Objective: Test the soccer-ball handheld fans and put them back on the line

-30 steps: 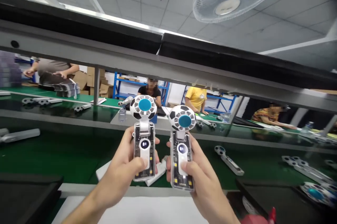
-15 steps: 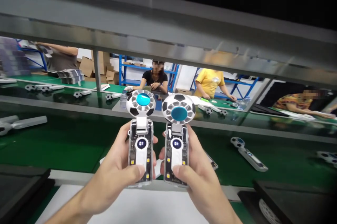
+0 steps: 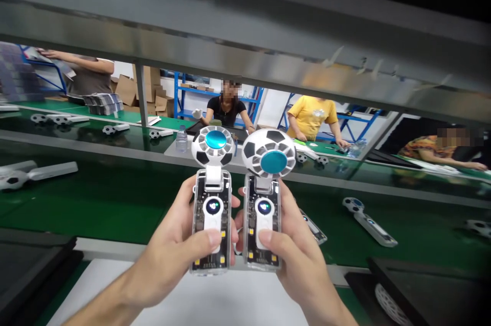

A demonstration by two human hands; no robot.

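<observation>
Upright in my left hand (image 3: 169, 244) is a handheld fan (image 3: 213, 203) with a soccer-ball head and a clear-fronted body. My left thumb rests on the white strip below its small round display. A matching handheld fan (image 3: 264, 198) is wrapped in the fingers of my right hand (image 3: 295, 249), the thumb likewise on its white strip. Both displays are lit and seem to read 40, with a green dot. The two fans stand side by side, slightly apart, their blue-centred heads turned towards me. White paper (image 3: 230, 298) lies below my wrists.
More fans, such as one at right (image 3: 370, 226) and a pair at left (image 3: 38, 172), lie on the green belt (image 3: 115, 213). Black trays (image 3: 34, 270) flank the paper. A grey beam (image 3: 192, 35) crosses overhead. Several people, one in a yellow shirt (image 3: 313, 114), work across the line.
Both displays have switched from 01 to what looks like 40 with a green dot. The hands and fans sit slightly further right in view, still held the same way.
</observation>
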